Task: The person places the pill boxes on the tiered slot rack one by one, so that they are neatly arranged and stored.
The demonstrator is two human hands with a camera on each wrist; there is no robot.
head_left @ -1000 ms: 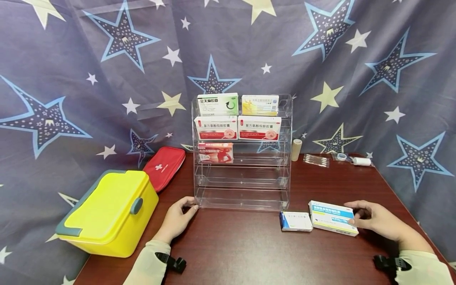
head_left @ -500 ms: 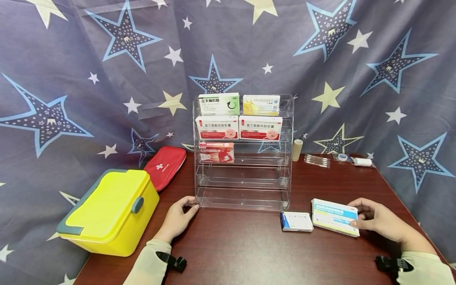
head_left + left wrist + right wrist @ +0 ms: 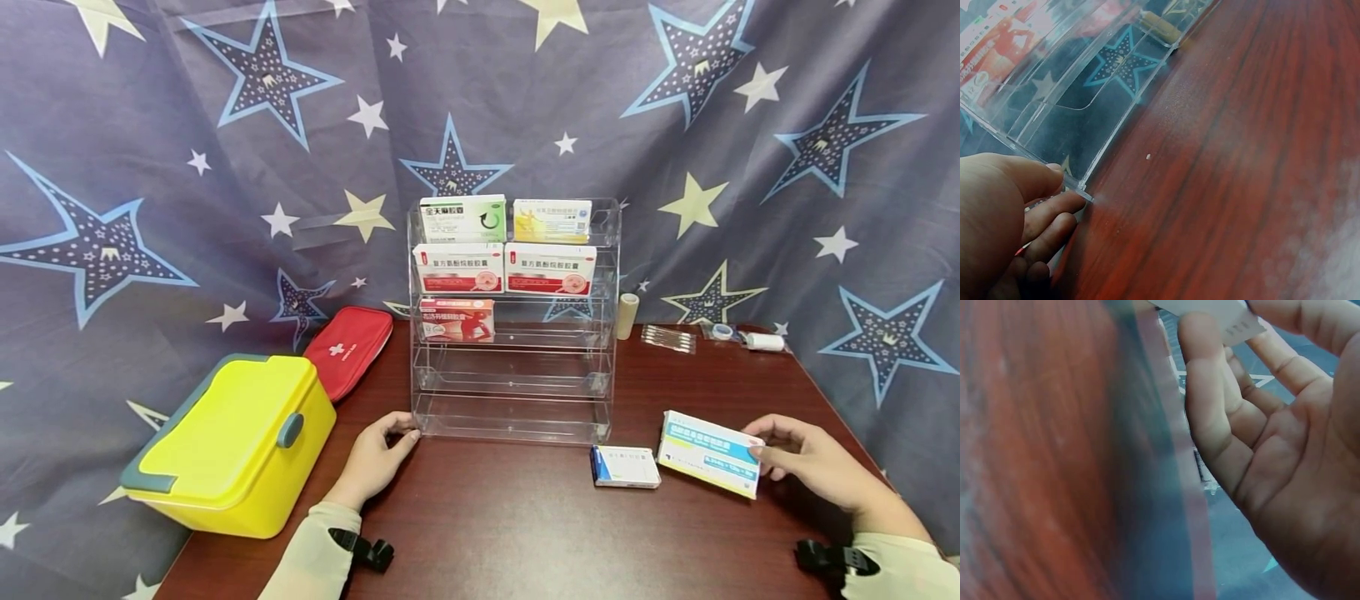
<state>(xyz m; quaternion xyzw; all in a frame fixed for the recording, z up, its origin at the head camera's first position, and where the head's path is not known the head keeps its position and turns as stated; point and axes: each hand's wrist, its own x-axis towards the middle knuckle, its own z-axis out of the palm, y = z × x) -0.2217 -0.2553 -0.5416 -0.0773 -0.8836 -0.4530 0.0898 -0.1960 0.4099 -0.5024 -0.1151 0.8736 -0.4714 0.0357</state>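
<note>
Right hand [image 3: 806,458] pinches the white-and-blue cardboard medicine box [image 3: 709,464] by its right end, fingers curled round it, tilted just above the dark red wooden table [image 3: 525,533]. Its long axis runs away leftward from the grip, toward the small white box [image 3: 625,466] just beside. Left hand [image 3: 373,460], fingers loosely bent, touches the clear acrylic tiered rack [image 3: 513,417] at its bottom-left corner.

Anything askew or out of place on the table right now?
Nothing is spilled or damaged. The only tilted thing is the blue-and-white box, lifted at one end by the right hand. The small box lies flat beside it; the left hand touches the clear rack.
</note>
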